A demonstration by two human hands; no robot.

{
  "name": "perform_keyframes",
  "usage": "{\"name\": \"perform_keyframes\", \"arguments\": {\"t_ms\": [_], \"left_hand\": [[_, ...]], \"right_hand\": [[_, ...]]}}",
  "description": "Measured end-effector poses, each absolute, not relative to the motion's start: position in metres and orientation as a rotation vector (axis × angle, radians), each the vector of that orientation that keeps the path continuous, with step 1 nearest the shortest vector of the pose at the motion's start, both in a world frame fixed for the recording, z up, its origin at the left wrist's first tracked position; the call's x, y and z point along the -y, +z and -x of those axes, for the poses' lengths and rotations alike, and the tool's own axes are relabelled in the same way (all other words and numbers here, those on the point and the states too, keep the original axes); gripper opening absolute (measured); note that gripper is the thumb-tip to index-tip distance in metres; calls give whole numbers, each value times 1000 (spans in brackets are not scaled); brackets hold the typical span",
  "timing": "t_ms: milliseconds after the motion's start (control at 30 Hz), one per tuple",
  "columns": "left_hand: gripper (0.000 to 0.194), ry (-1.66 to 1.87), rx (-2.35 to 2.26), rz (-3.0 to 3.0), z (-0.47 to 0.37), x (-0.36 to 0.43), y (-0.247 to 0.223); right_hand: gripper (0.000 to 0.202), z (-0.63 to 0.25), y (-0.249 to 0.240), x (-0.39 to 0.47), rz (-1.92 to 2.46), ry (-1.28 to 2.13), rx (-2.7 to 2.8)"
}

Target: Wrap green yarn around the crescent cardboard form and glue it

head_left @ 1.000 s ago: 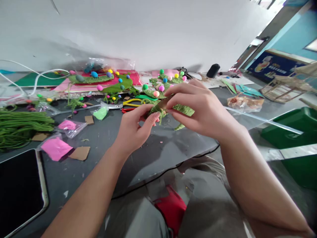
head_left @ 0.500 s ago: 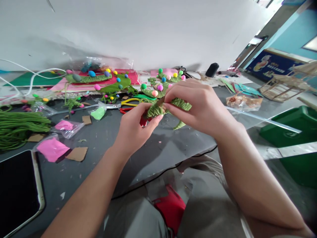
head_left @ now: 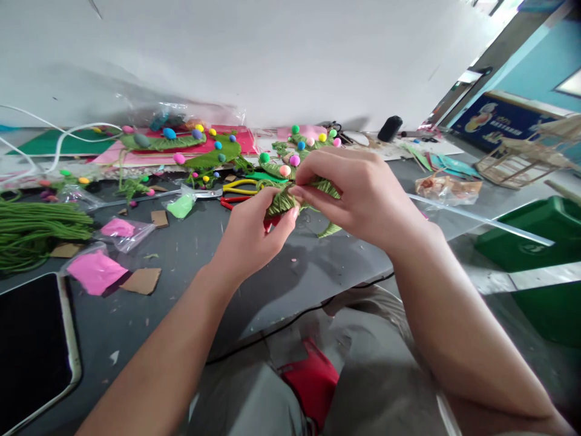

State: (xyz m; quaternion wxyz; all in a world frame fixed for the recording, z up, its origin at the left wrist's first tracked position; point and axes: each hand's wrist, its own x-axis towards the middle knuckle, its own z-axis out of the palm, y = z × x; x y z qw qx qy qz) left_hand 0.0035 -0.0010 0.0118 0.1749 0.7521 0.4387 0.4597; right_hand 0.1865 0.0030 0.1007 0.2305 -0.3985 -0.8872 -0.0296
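Observation:
My left hand (head_left: pixel 252 227) is closed around a small leaf-like piece wrapped in green yarn (head_left: pixel 280 204), its thumb along the near edge. Bent over from the right, my right hand (head_left: pixel 363 194) pinches at the upper end of the same piece; its fingertips hide whether a loose strand is between them. Behind and below the right hand, another green wrapped piece (head_left: pixel 329 230) shows in part. A bit of red peeks out under the left fingers, too covered to name. Just beyond lie pliers with yellow handles (head_left: pixel 238 186).
At left are a bundle of green cord (head_left: pixel 43 233), a tablet (head_left: pixel 34 351), bagged pink clay (head_left: pixel 97 272) and cardboard scraps (head_left: pixel 141 281). Leaf shapes with coloured balls (head_left: pixel 211 154) line the back. A clear strip (head_left: pixel 481 219) juts past the right edge near a green bin (head_left: pixel 540 233).
My right fingertips have shifted slightly left and toward the left hand along the wrapped piece. The brown patch seen there earlier is now mostly covered. My left hand holds nearly still.

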Motion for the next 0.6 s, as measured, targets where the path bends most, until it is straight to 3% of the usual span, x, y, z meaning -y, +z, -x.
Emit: {"name": "perform_keyframes", "arguments": {"t_ms": [267,467,600], "left_hand": [[11,1117,-1161,-2247,2,1,15],[7,1126,-1137,-2325,6,5,19],[15,1162,-1094,-2250,9,12,25]], "right_hand": [[15,-175,130,-12,1112,-183,2595],[18,-166,152,-27,1035,-85,2663],[27,-167,165,-41,983,101,2682]]}}
